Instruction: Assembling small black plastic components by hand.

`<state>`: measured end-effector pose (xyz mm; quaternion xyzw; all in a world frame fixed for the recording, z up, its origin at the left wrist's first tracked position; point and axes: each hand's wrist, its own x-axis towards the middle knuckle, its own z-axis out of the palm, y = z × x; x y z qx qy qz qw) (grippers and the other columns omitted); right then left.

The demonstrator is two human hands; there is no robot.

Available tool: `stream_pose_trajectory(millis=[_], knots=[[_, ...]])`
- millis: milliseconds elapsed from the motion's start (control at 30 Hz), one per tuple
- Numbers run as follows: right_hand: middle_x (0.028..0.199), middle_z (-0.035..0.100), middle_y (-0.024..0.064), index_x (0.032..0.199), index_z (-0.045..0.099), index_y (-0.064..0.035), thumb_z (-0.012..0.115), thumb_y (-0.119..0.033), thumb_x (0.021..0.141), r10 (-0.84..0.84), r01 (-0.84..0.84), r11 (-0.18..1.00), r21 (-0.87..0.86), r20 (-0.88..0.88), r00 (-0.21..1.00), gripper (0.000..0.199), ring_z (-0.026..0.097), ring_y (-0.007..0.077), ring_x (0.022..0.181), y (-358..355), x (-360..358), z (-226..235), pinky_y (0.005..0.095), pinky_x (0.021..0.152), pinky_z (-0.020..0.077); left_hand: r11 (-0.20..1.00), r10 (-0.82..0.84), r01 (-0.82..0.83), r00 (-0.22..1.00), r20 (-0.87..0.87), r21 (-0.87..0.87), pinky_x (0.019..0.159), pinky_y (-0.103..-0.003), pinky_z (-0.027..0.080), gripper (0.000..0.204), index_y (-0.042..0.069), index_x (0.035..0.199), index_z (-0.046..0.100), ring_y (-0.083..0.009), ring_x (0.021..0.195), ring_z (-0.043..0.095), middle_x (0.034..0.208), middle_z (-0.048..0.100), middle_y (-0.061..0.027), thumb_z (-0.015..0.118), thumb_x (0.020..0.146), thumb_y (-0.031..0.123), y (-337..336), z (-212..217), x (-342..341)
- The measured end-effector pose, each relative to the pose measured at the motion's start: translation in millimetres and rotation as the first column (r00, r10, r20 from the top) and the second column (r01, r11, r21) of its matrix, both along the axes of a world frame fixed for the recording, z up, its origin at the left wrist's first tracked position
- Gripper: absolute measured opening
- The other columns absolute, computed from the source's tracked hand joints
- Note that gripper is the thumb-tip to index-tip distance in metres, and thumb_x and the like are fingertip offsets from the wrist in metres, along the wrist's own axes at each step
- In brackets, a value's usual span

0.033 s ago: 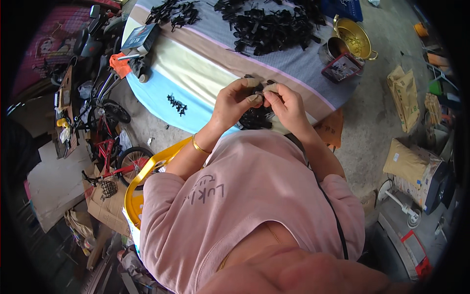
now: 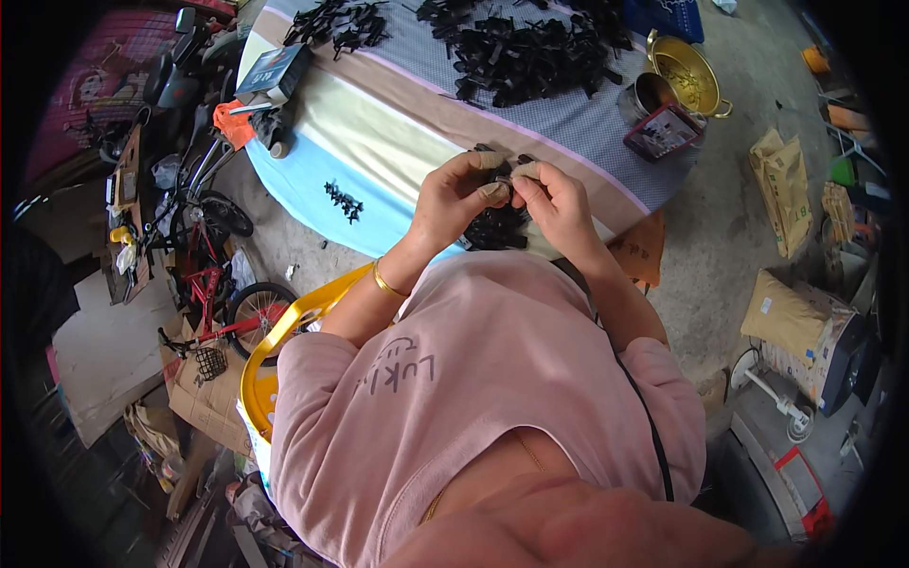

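Observation:
My left hand (image 2: 458, 197) and my right hand (image 2: 557, 204) meet over the near edge of the cloth-covered table (image 2: 379, 123). Both are closed, thumbs and forefingers pinching a small dark piece (image 2: 505, 180) between them. Fingertips hide most of it, so its exact kind cannot be made out. Beige wrappings cover some fingertips. Below and between the hands lies a heap of small black plastic parts (image 2: 496, 232), close against my shirt. Left of my left hand, a small cluster of black parts (image 2: 344, 203) rests on the light blue stripe.
Large piles of black parts (image 2: 530, 57) lie at the table's far side. A golden two-handled pot (image 2: 703, 71), a metal cup (image 2: 644, 95) and a phone (image 2: 663, 131) stand at the right. A blue box (image 2: 273, 74) sits far left. A red bicycle (image 2: 210, 284) stands beside the table.

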<state>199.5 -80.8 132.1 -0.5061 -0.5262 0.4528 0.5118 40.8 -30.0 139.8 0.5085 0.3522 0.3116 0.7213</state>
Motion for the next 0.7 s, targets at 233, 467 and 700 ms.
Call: stream_pose_trajectory(millis=[233, 467, 700], knots=[[0.061, 0.053, -0.0010, 0.082, 0.056, -0.0006, 0.049, -0.009, 0.088, 0.020, -0.019, 0.997, -0.079, 0.014, 1.000, 0.012, 0.037, 0.0007, 0.046, 1, -1, -1, 0.0165, 0.041, 0.0279, 0.996, 0.085, -0.086, 0.996, 0.008, 0.040, 0.073, -0.025, 0.050, 0.022, -0.004, 0.101, 0.053, -0.0127, 0.082, 0.057, 0.092, 0.059, -0.0071, 0.059, 0.080, -0.002, -5, -4, 1], [0.062, 0.052, -0.0018, 0.084, 0.057, -0.0022, 0.049, -0.013, 0.088, 0.105, -0.191, 0.897, -0.398, -0.229, 0.968, 0.014, 0.034, 0.0013, 0.046, 5, 5, -22, 0.0170, 0.040, 0.0270, 0.874, 0.118, 0.056, 0.939, -0.322, 0.483, 0.069, -0.024, 0.048, 0.025, -0.002, 0.099, 0.056, -0.0107, 0.078, 0.057, 0.085, 0.060, -0.0049, 0.062, 0.075, -0.004, -4, -14, -3], [0.067, 0.056, -0.0024, 0.092, 0.060, -0.0012, 0.061, -0.023, 0.082, -0.014, -0.023, 0.913, -0.407, -0.087, 0.996, 0.024, 0.045, 0.0035, 0.053, 49, 44, -70, 0.0174, 0.047, 0.0351, 0.928, 0.140, 0.096, 0.806, -0.575, 0.361, 0.063, -0.033, 0.048, 0.030, 0.005, 0.099, 0.057, -0.0284, 0.073, 0.060, 0.088, 0.061, -0.0135, 0.065, 0.069, 0.005, 0, -48, -5]])
